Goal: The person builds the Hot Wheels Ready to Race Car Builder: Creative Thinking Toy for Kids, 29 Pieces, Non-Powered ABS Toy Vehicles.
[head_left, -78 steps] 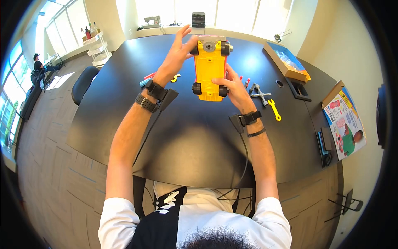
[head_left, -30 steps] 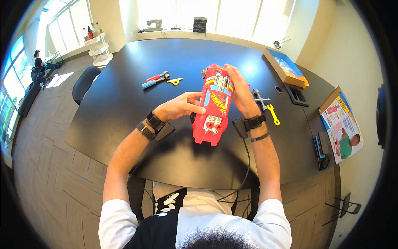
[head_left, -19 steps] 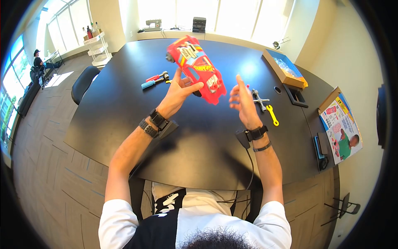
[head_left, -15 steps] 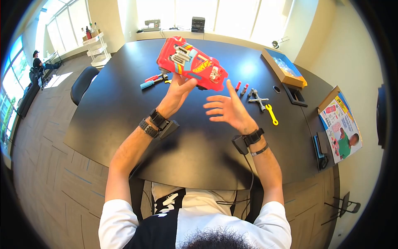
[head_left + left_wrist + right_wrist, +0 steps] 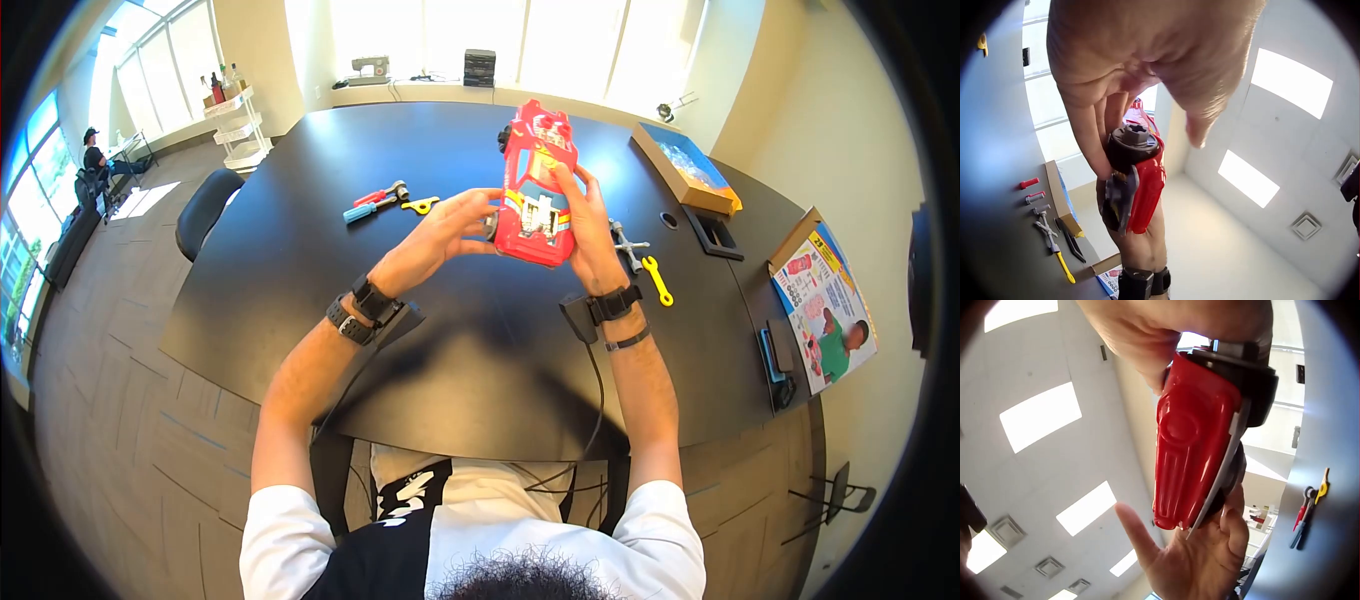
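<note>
A red toy car (image 5: 540, 165), with silver engine parts and yellow and blue stripes, is held up over the dark table, top side toward the head camera. My right hand (image 5: 592, 228) grips its right side, thumb lying over the top. At the opposite side is my left hand (image 5: 432, 242), its fingers reaching to the car near a black wheel (image 5: 1134, 147) and its thumb held away. In the right wrist view the car's smooth red end (image 5: 1192, 447) faces the camera, and the left hand's fingers are partly hidden behind the car.
On the table's left lie a blue-handled tool (image 5: 368, 208), a red one (image 5: 370, 192) and a small yellow piece (image 5: 421, 206). To the right are a grey cross wrench (image 5: 630, 246), a yellow wrench (image 5: 658, 281), an open box (image 5: 690, 170), a black tray (image 5: 714, 232) and a printed box (image 5: 825, 305).
The car has been turned from its yellow underside to its red top, then swung end for end. My right hand let go while the left held it, then gripped it again.
</note>
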